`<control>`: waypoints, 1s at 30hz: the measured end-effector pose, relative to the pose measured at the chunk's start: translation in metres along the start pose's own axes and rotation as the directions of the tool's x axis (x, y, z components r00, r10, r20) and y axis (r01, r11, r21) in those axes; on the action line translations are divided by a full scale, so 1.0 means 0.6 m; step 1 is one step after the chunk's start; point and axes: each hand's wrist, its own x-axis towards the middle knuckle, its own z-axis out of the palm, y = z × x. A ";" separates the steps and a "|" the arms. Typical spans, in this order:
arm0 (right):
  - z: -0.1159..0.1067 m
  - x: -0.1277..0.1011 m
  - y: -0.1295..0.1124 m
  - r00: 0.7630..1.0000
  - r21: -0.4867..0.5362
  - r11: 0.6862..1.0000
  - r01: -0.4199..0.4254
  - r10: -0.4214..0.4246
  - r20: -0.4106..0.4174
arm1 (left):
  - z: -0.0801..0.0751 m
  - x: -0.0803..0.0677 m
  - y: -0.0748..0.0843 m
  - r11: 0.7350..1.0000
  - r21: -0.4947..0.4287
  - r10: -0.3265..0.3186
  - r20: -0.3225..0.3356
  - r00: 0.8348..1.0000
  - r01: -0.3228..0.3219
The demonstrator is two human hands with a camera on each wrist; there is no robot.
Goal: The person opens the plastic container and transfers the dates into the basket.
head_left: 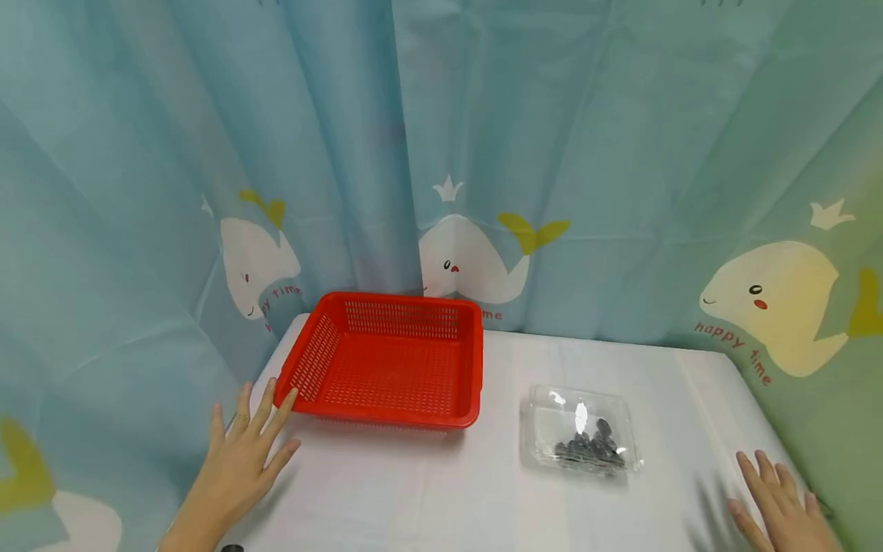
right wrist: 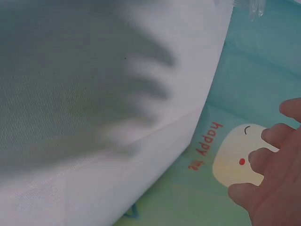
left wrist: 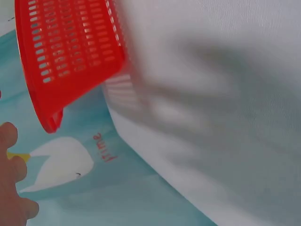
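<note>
My left hand (head_left: 237, 468) is spread with straight fingers, its fingertips overlapping the near left corner of a red plastic basket (head_left: 393, 418) in the head view. The basket has slotted walls and nothing in it. In the left wrist view the same hand (left wrist: 11, 183) shows beside the basket's corner (left wrist: 70, 61), holding nothing. At the lower right, my right hand (head_left: 782, 506) hovers over the table with fingers apart and nothing in them. Nearest to it is a clear plastic clamshell box (head_left: 566, 414) with several small dark fruits (head_left: 593, 448) inside.
A white-covered table (head_left: 414, 498) carries the basket and box. Blue-green curtains (head_left: 497, 138) with printed whales hang behind it and along both sides. A small dark round object (head_left: 232, 548) shows at the bottom edge beside the left wrist.
</note>
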 end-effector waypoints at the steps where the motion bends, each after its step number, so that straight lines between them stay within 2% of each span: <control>1: 0.001 -0.001 -0.001 1.000 -0.003 1.000 -0.001 0.001 -0.006 | 0.000 0.000 0.002 1.000 0.003 -0.001 0.000 1.000 0.001; 4: 0.001 -0.002 -0.005 1.000 -0.004 1.000 -0.007 0.007 -0.027 | -0.001 -0.003 0.008 1.000 0.018 0.002 -0.015 1.000 -0.001; 8: 0.002 -0.002 -0.012 0.998 0.032 0.999 0.010 -0.008 -0.059 | -0.007 -0.002 0.025 1.000 -0.007 0.009 -0.047 0.999 -0.009; 13: 0.009 -0.003 -0.031 0.979 0.135 0.988 0.075 -0.048 -0.196 | -0.019 0.005 0.063 0.997 -0.066 0.024 -0.100 0.995 -0.030; 15: 0.011 -0.004 -0.040 0.966 0.165 0.983 0.086 -0.042 -0.255 | -0.021 0.005 0.079 0.995 -0.084 0.047 -0.148 0.988 -0.059; 17: 0.010 -0.007 -0.050 0.955 0.178 0.982 0.058 -0.002 -0.296 | -0.020 0.003 0.096 0.990 -0.102 0.076 -0.208 0.975 -0.099; 20: 0.010 -0.014 -0.064 0.955 0.236 0.972 0.000 0.070 -0.289 | -0.018 0.000 0.123 0.977 -0.142 0.114 -0.290 0.950 -0.160; 22: 0.013 -0.015 -0.079 0.946 0.310 0.951 -0.011 0.110 -0.304 | -0.019 0.000 0.144 0.963 -0.193 0.120 -0.324 0.939 -0.190; 24: 0.019 -0.014 -0.092 0.941 0.397 0.917 0.022 0.116 -0.319 | -0.019 0.003 0.169 0.943 -0.260 0.115 -0.332 0.936 -0.208; 26: 0.028 -0.009 -0.105 0.927 0.497 0.862 0.098 0.102 -0.360 | -0.017 0.013 0.197 0.915 -0.326 0.129 -0.322 0.938 -0.238; 28: 0.037 -0.004 -0.110 0.925 0.619 0.764 0.181 0.081 -0.370 | -0.013 0.027 0.227 0.884 -0.376 0.163 -0.307 0.938 -0.277; 30: 0.044 0.000 -0.109 0.934 0.745 0.618 0.252 0.047 -0.354 | -0.005 0.044 0.257 0.854 -0.399 0.221 -0.305 0.927 -0.335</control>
